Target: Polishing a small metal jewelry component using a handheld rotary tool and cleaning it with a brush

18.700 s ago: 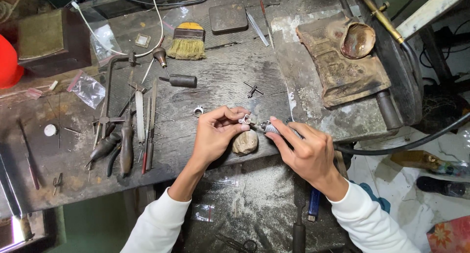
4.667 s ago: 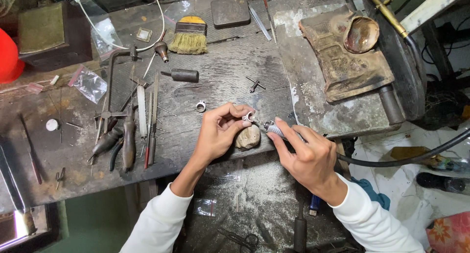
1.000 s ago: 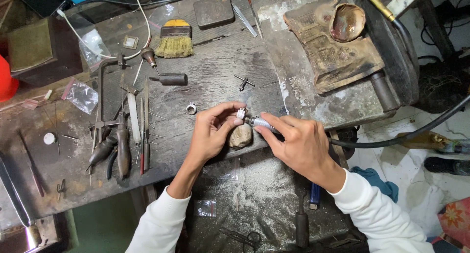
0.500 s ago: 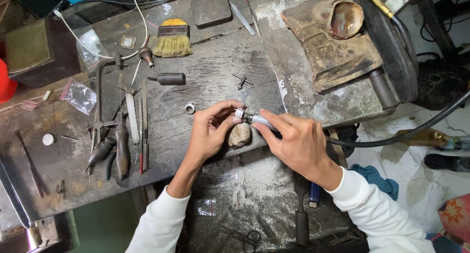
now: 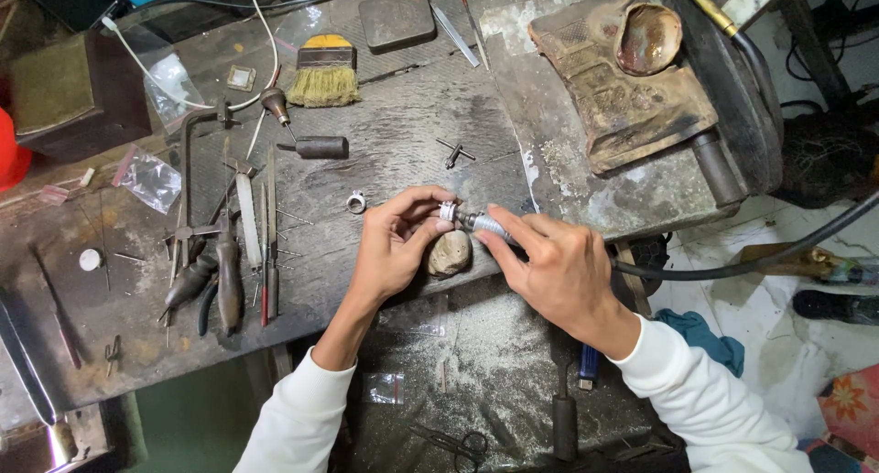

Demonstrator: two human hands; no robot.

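Grinding looks midway at frame centre — left hand [image 5: 389, 253] pinches a silver ring [image 5: 448, 212] over the bench peg [image 5: 449, 253], right hand [image 5: 549, 267] clenches the rotary handpiece [image 5: 485, 226]; another ring [image 5: 356, 202] waits on the tabletop [image 5: 394, 107].

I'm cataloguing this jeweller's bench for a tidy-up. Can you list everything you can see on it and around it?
ring in the fingers: one, silver, above the bench peg
rotary handpiece: one, silver with black hose, tip at that ring
bench peg: one, worn brown, bench front edge
loose ring: one, silver, left of the hands
brush: one, yellow-topped, straw bristles, bench top
files and pliers: several, dark handles, left of centre
plastic bag: one, clear, far left
metal block: one, grey, top centre
leather pad with dish: one, brown, top right
left hand: holds the ring
right hand: grips the handpiece
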